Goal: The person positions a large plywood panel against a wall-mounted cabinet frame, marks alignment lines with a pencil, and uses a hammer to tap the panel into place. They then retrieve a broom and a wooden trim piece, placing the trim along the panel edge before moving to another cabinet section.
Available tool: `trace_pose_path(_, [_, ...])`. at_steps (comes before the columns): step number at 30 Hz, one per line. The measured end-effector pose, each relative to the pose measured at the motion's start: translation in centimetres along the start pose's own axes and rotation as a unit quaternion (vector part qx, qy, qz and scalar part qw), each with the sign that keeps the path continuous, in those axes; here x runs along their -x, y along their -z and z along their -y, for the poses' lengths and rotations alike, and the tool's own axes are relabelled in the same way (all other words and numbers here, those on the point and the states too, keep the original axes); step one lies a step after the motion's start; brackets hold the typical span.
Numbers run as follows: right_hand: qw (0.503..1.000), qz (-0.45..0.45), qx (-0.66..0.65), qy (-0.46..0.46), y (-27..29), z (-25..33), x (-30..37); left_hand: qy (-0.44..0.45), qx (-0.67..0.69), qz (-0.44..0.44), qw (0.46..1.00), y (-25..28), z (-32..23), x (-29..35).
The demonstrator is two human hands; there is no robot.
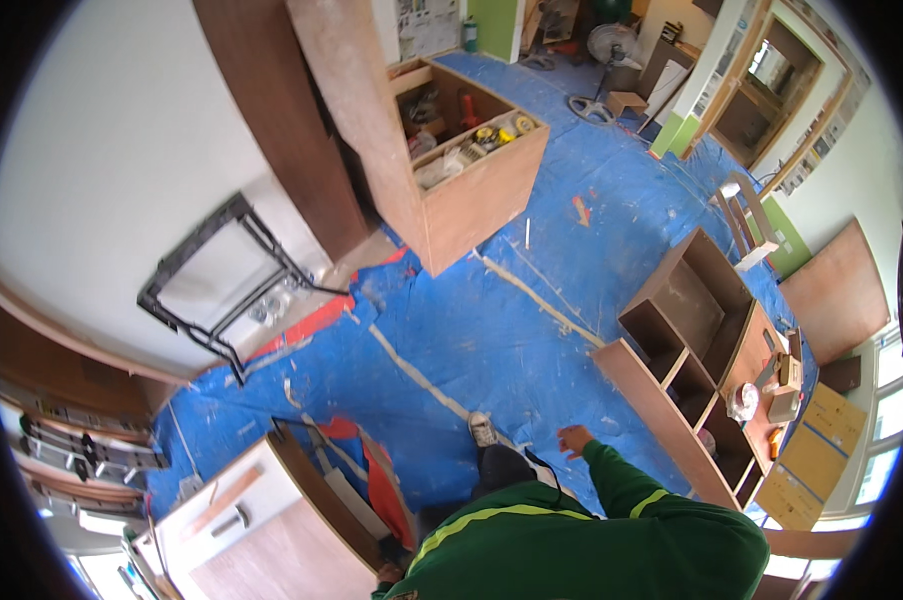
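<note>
My right hand [575, 440] hangs over the blue floor sheet [432, 340], fingers loosely apart, with nothing in it. Only a small part of my left hand [390, 573] shows at the lower edge, beside the pale-topped wooden cabinet [262, 530]. Whether it grips the cabinet's edge, I cannot tell. A small handle-shaped piece [230, 520] lies on that cabinet's top. One of my shoes [483, 430] stands on the sheet between the hands.
A wooden box of tools [487, 190] stands ahead. A black metal frame [242, 285] leans against the left wall. At right lies an open compartmented cabinet [672, 375], with a tape roll [743, 402] and tools nearby. A fan [612, 45] stands far back.
</note>
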State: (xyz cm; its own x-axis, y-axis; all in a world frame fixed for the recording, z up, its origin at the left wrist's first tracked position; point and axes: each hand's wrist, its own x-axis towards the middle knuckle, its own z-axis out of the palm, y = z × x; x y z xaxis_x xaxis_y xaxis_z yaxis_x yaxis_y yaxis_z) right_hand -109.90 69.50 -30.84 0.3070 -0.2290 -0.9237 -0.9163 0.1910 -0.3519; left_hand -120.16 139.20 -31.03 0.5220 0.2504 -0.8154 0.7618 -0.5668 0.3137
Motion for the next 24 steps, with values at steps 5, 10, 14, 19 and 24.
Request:
trace_pose_path(5, [0.991, -0.075, -0.088, 0.063, 6.9, 9.2, 2.6, -0.23, -0.193, 0.017, 0.954, -0.2, -3.2, -3.4])
trace_pose_path(10, [0.983, -0.117, -0.127, 0.055, 7.8, 9.1, 3.3, -0.227, 0.033, 0.05, 0.972, 3.8, -9.9, -7.1])
trace_pose_path(14, [0.98, -0.042, -0.194, -0.003, 3.0, 3.5, 4.0, -0.197, 0.18, 0.047, 0.963, 4.7, -11.4, -6.2])
trace_pose_path(19, [0.988, 0.044, -0.147, 0.036, -6.6, 2.0, 4.1, -0.137, 0.287, 0.079, 0.945, 2.8, -8.2, -2.9])
trace_pose_path(24, [0.829, 0.055, 0.473, 0.294, -16.0, 5.5, 6.4, -0.054, 0.072, -0.046, 0.995, -1.6, -0.1, 0.5])
